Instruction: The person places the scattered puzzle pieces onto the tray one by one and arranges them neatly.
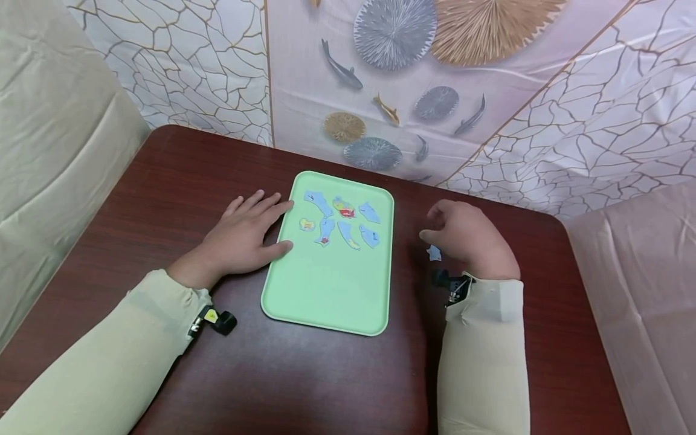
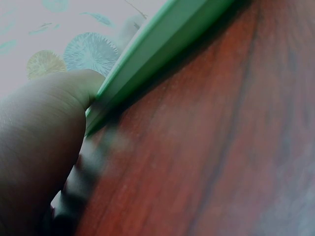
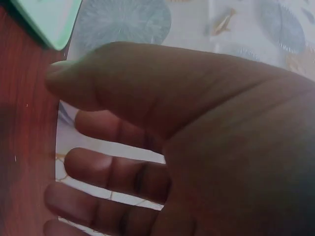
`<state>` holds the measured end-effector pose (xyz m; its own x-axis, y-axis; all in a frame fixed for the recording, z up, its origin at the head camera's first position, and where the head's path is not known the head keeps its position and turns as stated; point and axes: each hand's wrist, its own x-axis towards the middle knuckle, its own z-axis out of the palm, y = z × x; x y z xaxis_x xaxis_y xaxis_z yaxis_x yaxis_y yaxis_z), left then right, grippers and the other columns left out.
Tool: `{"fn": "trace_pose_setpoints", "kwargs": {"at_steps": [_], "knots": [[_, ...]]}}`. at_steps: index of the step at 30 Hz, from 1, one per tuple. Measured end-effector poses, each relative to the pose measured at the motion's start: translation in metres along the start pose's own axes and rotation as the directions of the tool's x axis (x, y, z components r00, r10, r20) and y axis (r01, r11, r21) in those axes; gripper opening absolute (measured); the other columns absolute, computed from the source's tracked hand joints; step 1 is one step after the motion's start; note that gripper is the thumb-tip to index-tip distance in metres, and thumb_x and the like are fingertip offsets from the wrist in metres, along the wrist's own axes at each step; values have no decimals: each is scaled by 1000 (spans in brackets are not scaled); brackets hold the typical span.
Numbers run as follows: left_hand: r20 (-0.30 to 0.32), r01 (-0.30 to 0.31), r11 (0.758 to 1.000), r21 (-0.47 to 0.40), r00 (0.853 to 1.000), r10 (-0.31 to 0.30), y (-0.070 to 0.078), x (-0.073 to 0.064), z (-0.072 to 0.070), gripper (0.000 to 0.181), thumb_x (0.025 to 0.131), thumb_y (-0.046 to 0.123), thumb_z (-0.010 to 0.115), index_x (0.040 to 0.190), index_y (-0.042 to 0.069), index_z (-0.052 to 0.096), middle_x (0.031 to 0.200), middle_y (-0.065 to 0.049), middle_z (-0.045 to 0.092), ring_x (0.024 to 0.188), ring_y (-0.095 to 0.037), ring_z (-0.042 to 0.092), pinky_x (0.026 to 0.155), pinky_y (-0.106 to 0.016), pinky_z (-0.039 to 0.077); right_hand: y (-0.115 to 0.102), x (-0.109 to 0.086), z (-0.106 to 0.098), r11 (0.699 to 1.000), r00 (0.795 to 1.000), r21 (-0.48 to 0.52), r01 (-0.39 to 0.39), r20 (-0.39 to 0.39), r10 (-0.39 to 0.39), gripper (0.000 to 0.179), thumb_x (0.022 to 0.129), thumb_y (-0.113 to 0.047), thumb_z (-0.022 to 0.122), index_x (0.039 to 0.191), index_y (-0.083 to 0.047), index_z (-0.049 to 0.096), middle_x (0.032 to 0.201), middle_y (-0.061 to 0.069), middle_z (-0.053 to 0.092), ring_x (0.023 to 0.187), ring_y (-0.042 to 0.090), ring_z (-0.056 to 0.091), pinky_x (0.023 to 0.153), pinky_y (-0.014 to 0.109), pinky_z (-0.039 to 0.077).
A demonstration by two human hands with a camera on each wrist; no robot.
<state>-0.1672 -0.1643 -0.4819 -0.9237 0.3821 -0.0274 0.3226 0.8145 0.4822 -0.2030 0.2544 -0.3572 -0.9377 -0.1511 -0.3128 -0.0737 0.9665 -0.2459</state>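
Note:
A light green tray (image 1: pixel 326 314) lies in the middle of the dark red table (image 1: pixel 304 386). Several small blue puzzle pieces (image 1: pixel 339 220), some marked red and yellow, lie in its far half. My left hand (image 1: pixel 247 232) lies flat on the table, its straight fingers and thumb touching the tray's left rim (image 2: pixel 162 46); the thumb (image 2: pixel 44 132) presses that rim in the left wrist view. My right hand (image 1: pixel 454 229) hovers to the right of the tray, its fingers (image 3: pixel 113 172) loosely curled and holding nothing. One loose blue piece (image 1: pixel 433 252) lies on the table just beneath it.
A wall covering printed with fish and round leaves (image 1: pixel 391 36) rises close behind the table. Beige cloth (image 1: pixel 49 139) hangs at the left and pinkish cloth (image 1: pixel 647 284) at the right. The tray's corner (image 3: pixel 47 19) shows in the right wrist view.

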Motion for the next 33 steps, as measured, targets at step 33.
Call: {"fn": "trace_pose_setpoints", "kwargs": {"at_steps": [33], "knots": [[-4,-7,1000,-1,1000,7,-1,0,1,84,109,62,63,180,30,32,187,-12,28,176,-44,15,138,-72,10,23,14,18,993,974,3,-116,197,113,31,91,-20,82,117,-10,68,92,8,71,78,25,68,73,40,53]]}}
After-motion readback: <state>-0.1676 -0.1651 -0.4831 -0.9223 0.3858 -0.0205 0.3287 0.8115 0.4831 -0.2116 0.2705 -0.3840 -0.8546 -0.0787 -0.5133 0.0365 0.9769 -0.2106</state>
